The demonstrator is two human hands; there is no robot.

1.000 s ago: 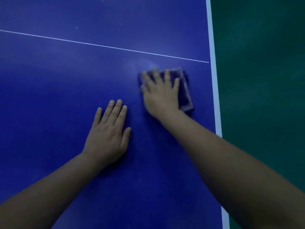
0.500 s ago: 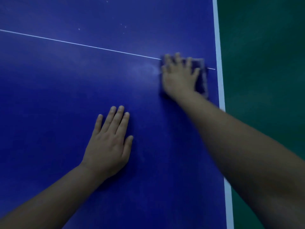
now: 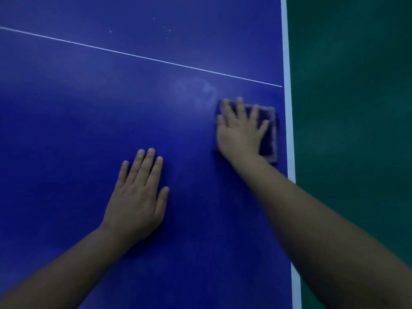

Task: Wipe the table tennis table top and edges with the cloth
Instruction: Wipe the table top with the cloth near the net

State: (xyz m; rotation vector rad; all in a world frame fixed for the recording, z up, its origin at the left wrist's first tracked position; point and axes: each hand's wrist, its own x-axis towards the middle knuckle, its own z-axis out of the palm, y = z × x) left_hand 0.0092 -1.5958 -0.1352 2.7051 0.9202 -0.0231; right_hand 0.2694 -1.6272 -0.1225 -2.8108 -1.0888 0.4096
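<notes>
The blue table tennis table [image 3: 78, 130] fills most of the head view, with a thin white centre line [image 3: 142, 56] across it and a white stripe along its right edge [image 3: 289, 134]. A dark folded cloth [image 3: 270, 134] lies flat close to that right edge, below the centre line. My right hand [image 3: 240, 130] presses on the cloth with straight spread fingers and looks blurred. My left hand [image 3: 138, 195] rests flat on the bare table, fingers straight, to the left of and nearer than the cloth.
Green floor [image 3: 356, 108] lies beyond the table's right edge. A pale smear [image 3: 196, 90] shows on the surface just left of the cloth, and a few white specks [image 3: 166, 30] sit beyond the centre line.
My right hand has slid the cloth from the centre line back toward me along the right edge. My left hand stays in place.
</notes>
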